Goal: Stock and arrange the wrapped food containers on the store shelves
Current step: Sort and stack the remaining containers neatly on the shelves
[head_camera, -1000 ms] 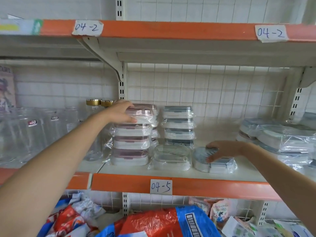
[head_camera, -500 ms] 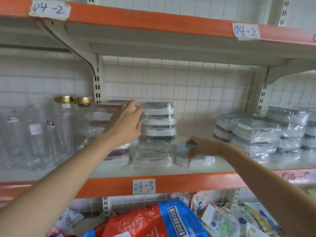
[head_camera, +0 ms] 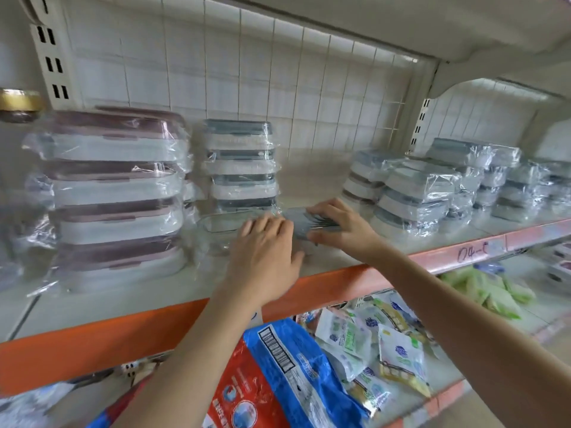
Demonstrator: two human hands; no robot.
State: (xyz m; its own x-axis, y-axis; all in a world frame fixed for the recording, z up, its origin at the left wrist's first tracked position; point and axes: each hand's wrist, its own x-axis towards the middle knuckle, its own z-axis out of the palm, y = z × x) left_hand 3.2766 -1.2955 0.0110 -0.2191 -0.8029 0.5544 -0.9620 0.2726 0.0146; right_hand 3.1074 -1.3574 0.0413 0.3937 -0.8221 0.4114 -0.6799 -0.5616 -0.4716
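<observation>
White tiles back a cream store shelf (head_camera: 324, 267) with an orange front edge; the whole view is somewhat blurred. Nearest, under that edge, a lower shelf holds a red and blue bag (head_camera: 278, 375) and loose white and green packets (head_camera: 370, 341). Both forearms reach up over the front edge. The left hand (head_camera: 265, 251) lies palm down with its fingers straight and close together, on the near end of a clear wrapped container (head_camera: 221, 227) just behind the front edge. Just beside it, the right hand (head_camera: 340, 227) curls round a grey-lidded container (head_camera: 301, 222), thumb on the near side and fingers over the lid. This container lies flat with its long axis running along the shelf, left to right; most of it is hidden by the two hands. A handwritten label (head_camera: 472, 250) sits on the front edge farther right. At the left end stands a pink-lidded stack (head_camera: 114, 196), four wrapped containers high, their long sides facing the front edge. Behind the clear container rises a grey-lidded stack (head_camera: 241, 165), nearer the back wall. Toward the right end lie lower piles of wrapped containers (head_camera: 432, 186), some tilted. A gold jar lid (head_camera: 18, 100) shows at the far left.
</observation>
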